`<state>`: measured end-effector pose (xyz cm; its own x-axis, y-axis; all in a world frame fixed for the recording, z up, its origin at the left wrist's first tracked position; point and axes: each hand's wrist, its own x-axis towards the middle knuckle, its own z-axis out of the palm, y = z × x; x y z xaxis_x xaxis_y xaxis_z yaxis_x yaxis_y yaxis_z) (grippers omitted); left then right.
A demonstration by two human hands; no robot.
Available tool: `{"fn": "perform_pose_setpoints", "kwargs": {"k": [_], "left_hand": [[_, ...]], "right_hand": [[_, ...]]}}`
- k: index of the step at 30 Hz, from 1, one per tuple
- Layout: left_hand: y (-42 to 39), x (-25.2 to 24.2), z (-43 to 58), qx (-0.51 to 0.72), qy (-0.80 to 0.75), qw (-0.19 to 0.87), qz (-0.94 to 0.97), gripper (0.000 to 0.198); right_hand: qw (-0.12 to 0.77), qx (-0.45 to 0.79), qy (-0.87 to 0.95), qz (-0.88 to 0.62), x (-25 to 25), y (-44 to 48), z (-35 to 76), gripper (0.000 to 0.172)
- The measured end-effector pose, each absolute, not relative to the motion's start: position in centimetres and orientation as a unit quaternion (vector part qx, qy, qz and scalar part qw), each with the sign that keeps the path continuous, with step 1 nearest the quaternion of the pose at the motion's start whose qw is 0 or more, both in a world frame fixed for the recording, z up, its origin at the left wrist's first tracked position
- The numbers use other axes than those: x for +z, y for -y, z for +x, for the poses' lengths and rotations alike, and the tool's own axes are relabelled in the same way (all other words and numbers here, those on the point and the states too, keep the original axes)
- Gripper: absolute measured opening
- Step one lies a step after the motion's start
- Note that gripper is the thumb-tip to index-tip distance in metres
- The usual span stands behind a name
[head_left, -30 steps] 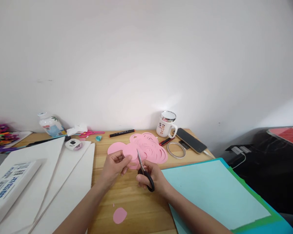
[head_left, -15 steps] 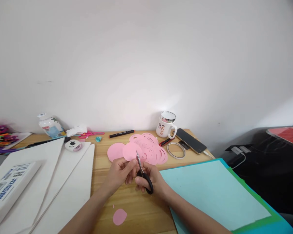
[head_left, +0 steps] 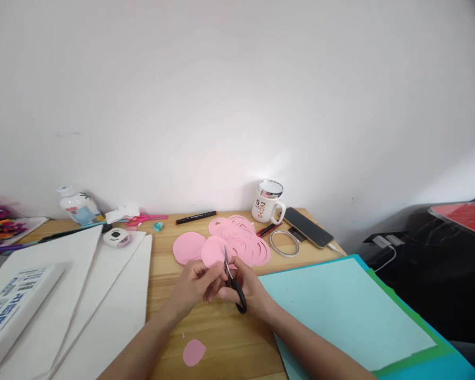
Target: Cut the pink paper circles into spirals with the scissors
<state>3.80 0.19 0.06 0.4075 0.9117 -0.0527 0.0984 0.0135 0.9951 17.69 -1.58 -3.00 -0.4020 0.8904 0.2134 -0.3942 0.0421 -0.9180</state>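
Note:
Between thumb and fingers my left hand (head_left: pixel 200 282) pinches a round pink paper disc (head_left: pixel 215 251) by its lower edge. My right hand (head_left: pixel 247 289) is closed around the black handles of a pair of scissors (head_left: pixel 237 293), whose blades point up across the right side of the disc. Behind the disc lies a heap of pink paper cut-outs (head_left: pixel 247 244) with curved slits. Another pink round piece (head_left: pixel 187 247), apparently stacked, lies to the left of it. A smaller pink petal-like piece (head_left: pixel 193 352) rests on the table nearer to me.
White boards (head_left: pixel 122 306) and a white box (head_left: pixel 18 301) cover the left. A black marker (head_left: pixel 196 217), a white mug (head_left: pixel 266 206), a ring (head_left: pixel 284 244) and a phone (head_left: pixel 309 227) line the back. Light-blue sheets (head_left: pixel 340 311) lie on the right.
The pink disc has turned slightly and shifted a little right and down, with the scissor blades still at its right side. Both hands stay nearly in place.

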Motion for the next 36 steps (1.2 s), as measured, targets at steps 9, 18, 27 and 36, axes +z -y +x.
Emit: {"fn": "perform_pose_setpoints", "kwargs": {"k": [9,18,27,36], "left_hand": [[-0.16,0.85,3.63,0.349,-0.411,0.563,0.626,0.042],[-0.51,0.6,3.28,0.372,-0.404,0.552,0.627,0.04],[-0.72,0.61,3.06,0.398,-0.415,0.541,0.614,0.039],[-0.71,0.42,3.04,0.418,-0.412,0.539,0.604,0.038]], "right_hand": [[0.503,0.639,0.531,-0.24,-2.72,1.65,17.91,0.047],[0.485,0.628,0.519,-0.317,-3.13,1.73,18.17,0.052],[0.468,0.621,0.53,-0.337,-3.26,1.89,18.24,0.047],[0.464,0.617,0.531,-0.349,-3.27,1.82,18.2,0.053]]}}
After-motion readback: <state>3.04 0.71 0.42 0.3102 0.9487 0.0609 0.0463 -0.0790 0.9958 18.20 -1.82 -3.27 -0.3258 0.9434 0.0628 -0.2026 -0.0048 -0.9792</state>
